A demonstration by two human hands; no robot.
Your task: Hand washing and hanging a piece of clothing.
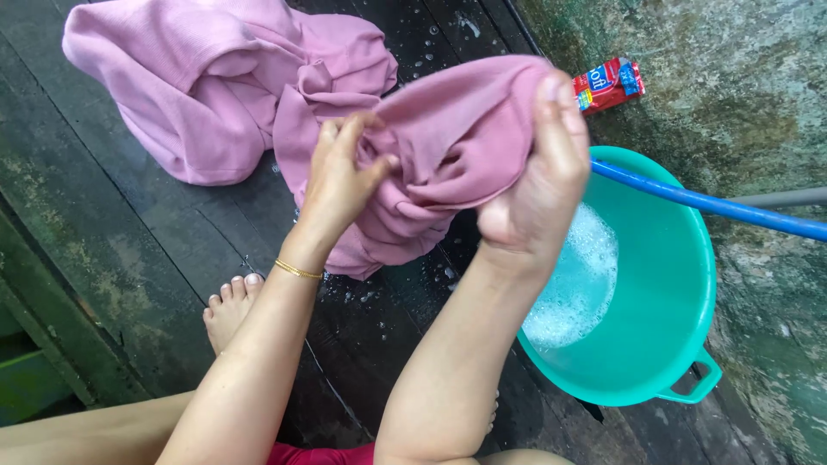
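Observation:
A wet pink cloth (215, 82) lies spread over dark wet wooden boards (112, 250), with one end lifted. My left hand (340, 172) pinches a fold of that lifted end, a thin gold bangle on its wrist. My right hand (538, 176) grips the same bunched part from the right, fingers curled over the top. Both hands hold the cloth above the boards, just left of a teal plastic basin (680, 327) that contains soapy, foamy water.
A blue hose (706, 205) runs across the basin's rim from the right. A small red sachet (608, 83) lies on the mossy concrete floor at the back. My bare foot (231, 306) rests on the boards below the cloth. Green wood edges the left side.

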